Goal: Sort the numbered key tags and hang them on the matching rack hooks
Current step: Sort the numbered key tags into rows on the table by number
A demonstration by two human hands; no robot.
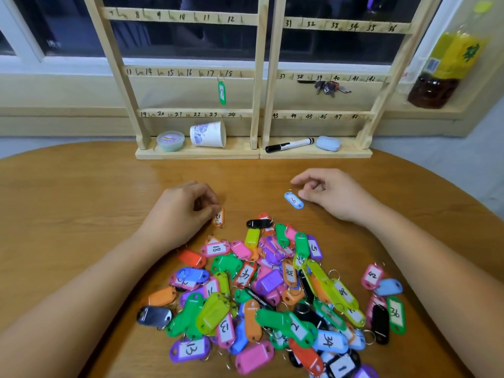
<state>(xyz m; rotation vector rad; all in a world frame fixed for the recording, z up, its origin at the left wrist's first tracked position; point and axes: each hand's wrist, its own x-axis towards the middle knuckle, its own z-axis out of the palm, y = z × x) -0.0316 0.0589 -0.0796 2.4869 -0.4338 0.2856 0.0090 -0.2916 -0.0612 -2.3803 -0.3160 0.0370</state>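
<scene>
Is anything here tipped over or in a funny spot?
Yes. The paper cup on the rack base lies tipped on its side. Also, a bunch of metal keys sits by number 39, unlike the coloured tags.

A band of bare table [81,208] runs across the middle of the frame between the base of the rack [260,77] and the pile of key tags [272,296]. It is broken by the left hand [180,211], which pinches an orange tag [219,217], and by the right hand [335,195], just beside a blue tag [293,200]. The pile fills the lower centre, flanked by both forearms, with bare wood outside them. A tub [170,141], tipped cup [208,134], marker [289,145] and blue block [328,143] crowd the rack base. A green tag [222,92] hangs below 17, and a bunch of keys [328,87] hangs near 39.
</scene>
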